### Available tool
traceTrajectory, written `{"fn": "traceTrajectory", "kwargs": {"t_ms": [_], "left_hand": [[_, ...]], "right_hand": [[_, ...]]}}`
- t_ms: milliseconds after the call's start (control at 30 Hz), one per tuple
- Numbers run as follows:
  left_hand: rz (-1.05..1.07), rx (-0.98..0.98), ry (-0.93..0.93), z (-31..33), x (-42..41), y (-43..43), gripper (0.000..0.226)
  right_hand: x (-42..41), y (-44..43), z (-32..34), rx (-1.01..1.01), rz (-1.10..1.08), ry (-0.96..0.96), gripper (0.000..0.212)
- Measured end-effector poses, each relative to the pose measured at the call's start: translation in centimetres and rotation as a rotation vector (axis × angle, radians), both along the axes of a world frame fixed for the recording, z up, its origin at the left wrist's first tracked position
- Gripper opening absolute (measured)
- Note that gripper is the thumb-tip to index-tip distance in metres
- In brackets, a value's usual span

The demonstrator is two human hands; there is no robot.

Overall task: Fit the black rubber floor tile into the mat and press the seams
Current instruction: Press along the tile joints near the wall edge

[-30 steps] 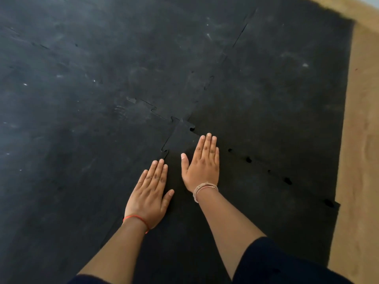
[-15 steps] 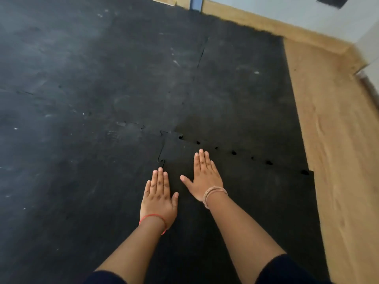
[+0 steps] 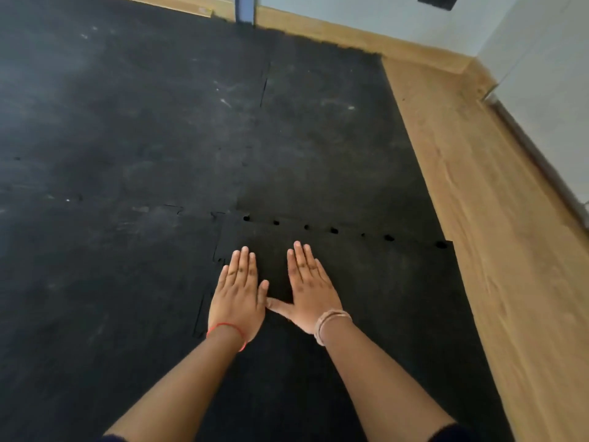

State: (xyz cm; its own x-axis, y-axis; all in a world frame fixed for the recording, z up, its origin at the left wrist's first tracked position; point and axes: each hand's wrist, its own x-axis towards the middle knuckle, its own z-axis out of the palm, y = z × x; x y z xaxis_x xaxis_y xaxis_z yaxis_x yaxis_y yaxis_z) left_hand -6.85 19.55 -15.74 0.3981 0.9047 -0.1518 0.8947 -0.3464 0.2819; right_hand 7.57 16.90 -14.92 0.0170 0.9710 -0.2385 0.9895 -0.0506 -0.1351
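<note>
While both palms rest flat on it, the black rubber floor tile (image 3: 366, 314) lies at the near right corner of the mat (image 3: 127, 154), its far edge running left to right across the view and its right edge running alongside the bare wooden floor (image 3: 510, 250). Long axis: cannot be told, since the near end runs out of view.

Far seam: a row of small dark gaps (image 3: 334, 230) shows where the interlocking teeth are not fully seated. Left seam: a jagged line (image 3: 220, 250) just beside the left fingertips.

Left hand (image 3: 237, 295): spread flat, fingers together, pointing away from the person, on the tile close to its left seam; red thread at the wrist. Right hand (image 3: 310, 291): spread flat, thumb stretched out sideways and touching the left hand, fingers angled slightly left; pale bangles at the wrist. Both sit short of the far seam. Neither hand holds anything.

Change from half a second ago: the hands lie closer together, thumb now meeting hand, and both rest fully on the tile.
</note>
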Motion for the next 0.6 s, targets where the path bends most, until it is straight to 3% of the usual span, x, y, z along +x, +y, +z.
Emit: {"fn": "traceTrajectory", "kwargs": {"t_ms": [100, 267, 500, 600], "left_hand": [[0.06, 0.039, -0.034, -1.0, 0.5, -0.4, 0.06], [0.085, 0.043, 0.018, -1.3, 0.9, -0.2, 0.063], [0.06, 0.017, 0.065, -1.4, 0.7, 0.3, 0.065], [0.076, 0.041, 0.037, -1.2, 0.8, 0.4, 0.064]], "right_hand": [[1.9, 3.4, 1.1, -0.101, 0.085, -0.042, 0.13], [1.6, 5.9, 0.8, -0.212, 0.159, -0.104, 0.142], [1.5, 6.3, 1.2, -0.274, 0.16, -0.042, 0.142], [1.7, 7.8, 2.4, -0.229, 0.094, 0.098, 0.117]]}}
